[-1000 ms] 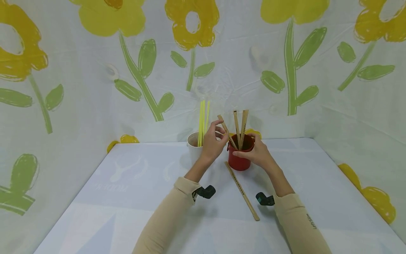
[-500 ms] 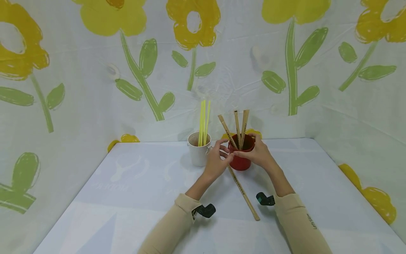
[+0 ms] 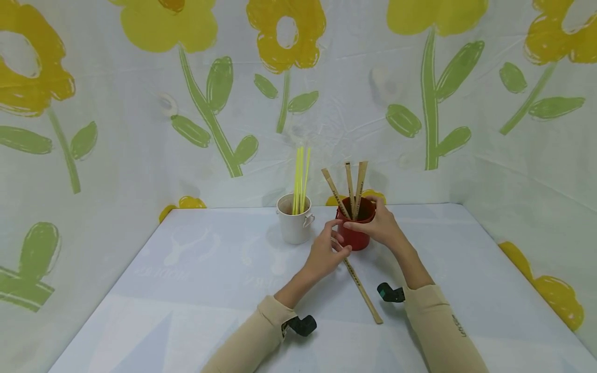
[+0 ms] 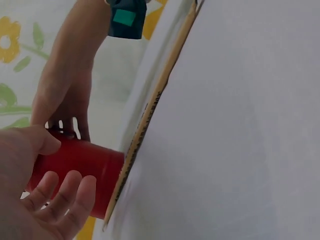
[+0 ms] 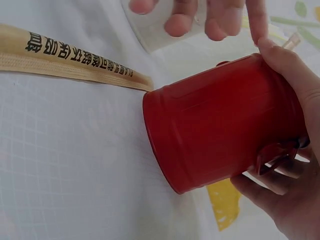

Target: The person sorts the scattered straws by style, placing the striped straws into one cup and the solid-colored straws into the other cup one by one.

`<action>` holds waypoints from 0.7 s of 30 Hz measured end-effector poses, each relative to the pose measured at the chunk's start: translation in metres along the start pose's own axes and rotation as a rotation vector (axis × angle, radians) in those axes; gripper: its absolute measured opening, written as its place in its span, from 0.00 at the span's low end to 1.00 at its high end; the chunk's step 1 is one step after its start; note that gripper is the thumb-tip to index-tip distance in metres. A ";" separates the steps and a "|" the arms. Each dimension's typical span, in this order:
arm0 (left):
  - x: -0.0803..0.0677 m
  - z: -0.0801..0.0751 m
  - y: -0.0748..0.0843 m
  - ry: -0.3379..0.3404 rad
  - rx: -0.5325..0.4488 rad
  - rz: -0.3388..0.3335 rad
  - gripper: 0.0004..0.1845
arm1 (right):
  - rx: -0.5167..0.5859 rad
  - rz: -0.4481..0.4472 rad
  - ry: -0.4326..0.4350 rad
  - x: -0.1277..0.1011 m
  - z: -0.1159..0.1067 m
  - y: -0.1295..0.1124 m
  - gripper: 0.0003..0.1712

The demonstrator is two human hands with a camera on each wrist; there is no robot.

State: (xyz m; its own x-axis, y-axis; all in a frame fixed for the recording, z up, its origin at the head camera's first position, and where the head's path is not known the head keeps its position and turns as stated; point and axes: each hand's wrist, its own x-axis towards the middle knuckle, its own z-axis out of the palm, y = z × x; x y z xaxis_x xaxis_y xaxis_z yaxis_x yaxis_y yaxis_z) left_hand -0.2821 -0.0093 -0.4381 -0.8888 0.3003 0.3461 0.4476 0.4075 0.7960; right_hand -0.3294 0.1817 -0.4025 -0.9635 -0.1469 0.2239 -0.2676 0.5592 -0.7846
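Note:
A small red bucket (image 3: pixel 356 240) stands near the table's back edge, with three paper-wrapped straws (image 3: pixel 360 181) leaning in it. My right hand (image 3: pixel 382 226) grips its rim from the right, thumb at the front. In the right wrist view the bucket's ear (image 5: pixel 274 157) lies by that hand's fingers. My left hand (image 3: pixel 325 254) is low at the bucket's left front, fingers loosely bent and nothing held. One more wrapped straw (image 3: pixel 361 291) lies on the table, its far end hidden behind the left hand. Dark print runs along its brown wrapper (image 5: pixel 75 54).
A white bucket (image 3: pixel 291 230) holding several thin yellow sticks (image 3: pixel 298 176) stands left of the red one. Behind them hangs a flower-printed cloth (image 3: pixel 345 103). The white table (image 3: pixel 196 259) spreads out in front. Black wrist cameras (image 3: pixel 303 325) stick out below the forearms.
My left hand has let go of a wrapped straw, now leaning in the red bucket, and has come down toward the straw on the table. The right hand stays on the bucket.

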 end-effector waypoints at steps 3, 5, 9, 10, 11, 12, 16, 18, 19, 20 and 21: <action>-0.003 0.001 0.000 -0.026 0.018 -0.039 0.36 | 0.004 -0.001 0.003 0.000 0.000 0.000 0.58; -0.004 0.002 0.000 -0.049 0.047 -0.060 0.36 | 0.004 -0.002 0.001 0.001 -0.001 0.000 0.58; -0.005 0.003 -0.002 -0.139 0.145 -0.093 0.34 | 0.009 0.004 -0.002 0.000 -0.001 0.000 0.59; -0.005 0.004 -0.002 -0.163 0.171 -0.105 0.32 | 0.010 0.003 -0.004 0.000 -0.001 0.000 0.59; -0.005 0.004 -0.001 -0.184 0.194 -0.117 0.31 | 0.011 0.002 -0.007 0.000 -0.001 -0.001 0.60; -0.006 0.005 0.000 -0.202 0.211 -0.135 0.30 | 0.012 0.004 -0.008 0.000 -0.001 -0.001 0.60; -0.006 0.007 0.007 -0.226 0.279 -0.189 0.28 | 0.014 0.013 -0.014 -0.001 -0.001 -0.003 0.60; -0.007 0.008 0.010 -0.231 0.319 -0.203 0.29 | 0.014 0.018 -0.016 -0.001 -0.001 -0.003 0.60; -0.007 0.009 0.012 -0.233 0.339 -0.209 0.29 | 0.016 0.018 -0.017 -0.001 -0.001 -0.004 0.60; -0.007 0.009 0.013 -0.236 0.363 -0.213 0.30 | 0.019 0.019 -0.018 -0.001 -0.001 -0.004 0.60; -0.007 0.010 0.014 -0.240 0.388 -0.216 0.31 | 0.021 0.020 -0.020 -0.001 -0.001 -0.003 0.60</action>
State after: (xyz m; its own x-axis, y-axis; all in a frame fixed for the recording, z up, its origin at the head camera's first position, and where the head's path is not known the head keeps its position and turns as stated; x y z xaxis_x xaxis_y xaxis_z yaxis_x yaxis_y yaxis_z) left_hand -0.2688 0.0028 -0.4342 -0.9379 0.3451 0.0337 0.3000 0.7589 0.5780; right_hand -0.3278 0.1806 -0.3996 -0.9685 -0.1522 0.1972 -0.2487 0.5450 -0.8007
